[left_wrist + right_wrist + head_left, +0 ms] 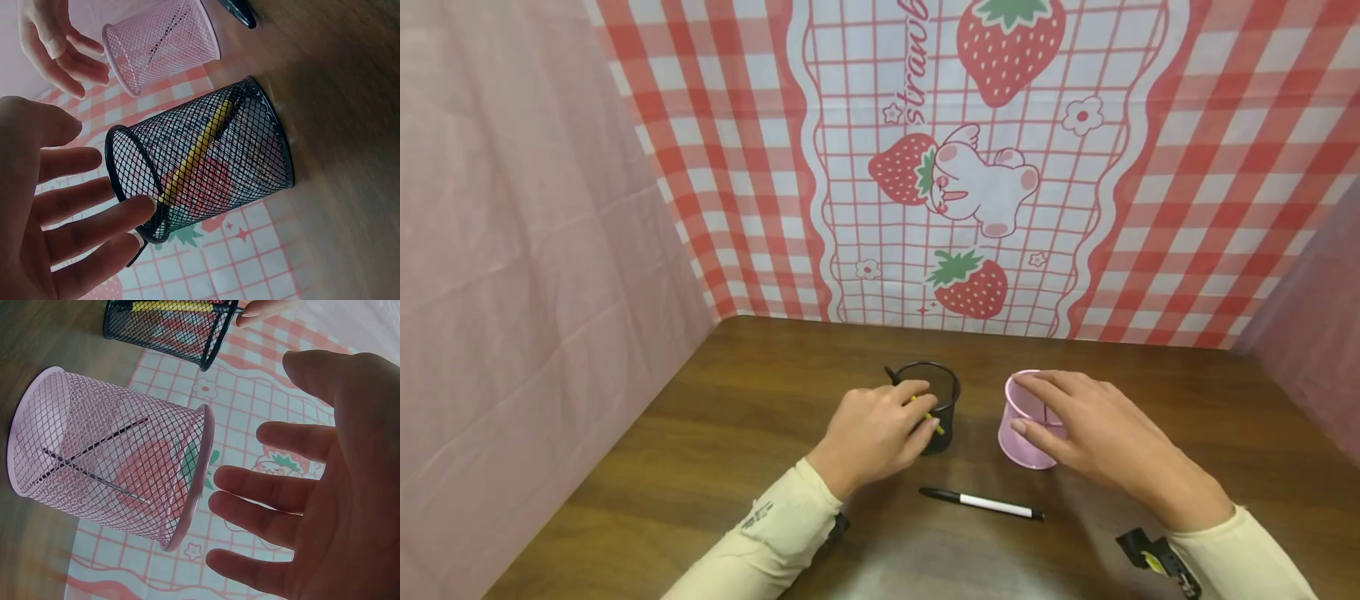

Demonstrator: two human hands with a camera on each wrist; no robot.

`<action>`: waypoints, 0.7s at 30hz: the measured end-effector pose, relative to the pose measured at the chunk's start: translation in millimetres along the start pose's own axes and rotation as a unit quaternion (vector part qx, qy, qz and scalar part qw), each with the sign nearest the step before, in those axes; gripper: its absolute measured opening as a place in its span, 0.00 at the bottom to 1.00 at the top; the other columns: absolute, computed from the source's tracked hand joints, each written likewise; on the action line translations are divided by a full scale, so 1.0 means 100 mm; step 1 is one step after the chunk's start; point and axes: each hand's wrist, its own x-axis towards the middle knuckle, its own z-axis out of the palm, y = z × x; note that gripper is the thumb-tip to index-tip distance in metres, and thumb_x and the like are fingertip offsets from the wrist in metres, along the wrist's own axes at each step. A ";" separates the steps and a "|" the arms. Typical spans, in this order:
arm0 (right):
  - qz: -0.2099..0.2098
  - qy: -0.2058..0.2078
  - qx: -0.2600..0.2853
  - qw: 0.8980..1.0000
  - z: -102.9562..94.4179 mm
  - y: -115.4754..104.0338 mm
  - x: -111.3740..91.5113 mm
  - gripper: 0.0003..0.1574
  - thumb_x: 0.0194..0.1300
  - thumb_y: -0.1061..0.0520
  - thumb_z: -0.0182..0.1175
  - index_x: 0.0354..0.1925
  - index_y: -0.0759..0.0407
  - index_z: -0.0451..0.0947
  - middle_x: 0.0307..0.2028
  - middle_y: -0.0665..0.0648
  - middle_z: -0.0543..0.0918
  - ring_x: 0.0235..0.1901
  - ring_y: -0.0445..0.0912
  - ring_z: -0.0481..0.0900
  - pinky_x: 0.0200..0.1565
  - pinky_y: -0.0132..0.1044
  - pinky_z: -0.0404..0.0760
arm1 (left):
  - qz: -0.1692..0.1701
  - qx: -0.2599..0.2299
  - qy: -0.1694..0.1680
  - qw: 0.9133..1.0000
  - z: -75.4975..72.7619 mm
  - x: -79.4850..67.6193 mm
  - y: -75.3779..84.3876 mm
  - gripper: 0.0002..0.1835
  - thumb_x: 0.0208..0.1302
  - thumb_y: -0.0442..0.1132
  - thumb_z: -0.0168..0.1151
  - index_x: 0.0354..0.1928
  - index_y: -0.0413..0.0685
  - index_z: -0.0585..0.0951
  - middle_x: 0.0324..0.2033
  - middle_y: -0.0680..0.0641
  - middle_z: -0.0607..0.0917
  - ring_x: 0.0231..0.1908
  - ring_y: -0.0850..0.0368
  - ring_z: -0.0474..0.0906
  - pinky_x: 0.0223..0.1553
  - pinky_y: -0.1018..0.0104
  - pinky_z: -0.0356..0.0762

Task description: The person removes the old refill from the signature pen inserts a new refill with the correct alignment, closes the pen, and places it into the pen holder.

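While both hands [876, 429] [1108, 429] hang palm-down near mesh cups [250, 144] [1021, 446], their spread fingers [100, 226] grip nothing.

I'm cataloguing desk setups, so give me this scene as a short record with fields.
Left hand: fingers spread at the rim of the black mesh pen cup; touch unclear
Inside it: yellow-and-black pen, leaning
Right hand: fingers relaxed at the mouth of the pink mesh pen cup
Wooden tabletop: black-and-white pen lying nearer the person than both cups
Backdrop: strawberry-print cloth
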 end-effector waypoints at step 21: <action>-0.057 0.060 -0.006 0.997 0.03 -0.03 0.03 0.23 0.60 0.47 0.70 0.52 0.54 0.83 0.46 0.51 0.85 0.43 0.49 0.85 0.39 0.52 0.84 | 0.036 -0.014 0.032 0.999 0.05 -0.01 0.05 0.11 0.66 0.48 0.61 0.44 0.54 0.87 0.39 0.53 0.82 0.23 0.64 0.80 0.19 0.66 0.78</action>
